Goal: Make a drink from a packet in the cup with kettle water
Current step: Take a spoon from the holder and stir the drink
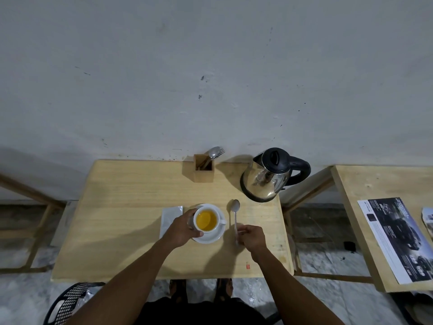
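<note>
A white cup [219, 221] holding orange-yellow liquid stands on a white saucer [214, 238] in the middle of the wooden table [121, 202]. My left hand [181, 231] wraps around the cup's left side. A metal spoon [235, 211] lies on the table right of the saucer, bowl pointing away from me. My right hand [251, 238] pinches the spoon's handle near its end. A silvery packet [169, 218] lies flat left of the saucer, partly under my left hand. The steel kettle [267, 178] with a black lid and handle stands at the back right.
A wooden holder [203, 168] with a spoon and fork stands at the back centre against the wall. A second wooden table [379, 195] to the right carries a printed leaflet [396, 240]. A black mesh basket [70, 301] sits on the floor at lower left.
</note>
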